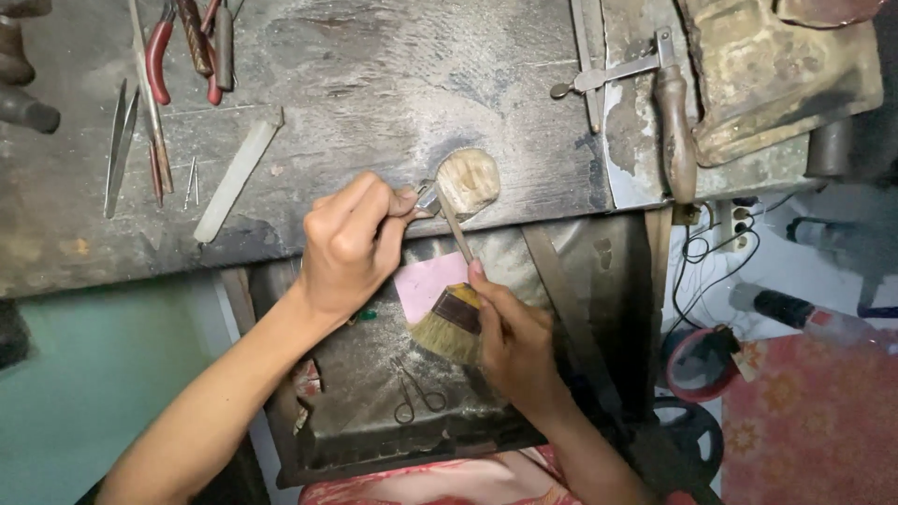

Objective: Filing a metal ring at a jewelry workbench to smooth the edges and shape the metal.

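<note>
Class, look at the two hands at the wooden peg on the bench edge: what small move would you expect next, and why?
Probably a short file stroke. The left hand pinches a small metal piece against the wooden peg, and the right hand holds a thin file whose tip already lies at that piece. A tray sits underneath.

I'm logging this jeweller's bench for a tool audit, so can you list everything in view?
Workbench: one, dark grey, top.
Bench peg: one, pale wood, bench edge.
File: one, thin, on peg.
Brush: one, tan bristles, over tray.
Pink paper: one, in tray.
Tray: one, dark, under bench.
Pliers: one, red-handled, top left.
Tweezers: one, steel, left.
Left hand: pinches small metal piece at peg.
Right hand: holds file.
</note>
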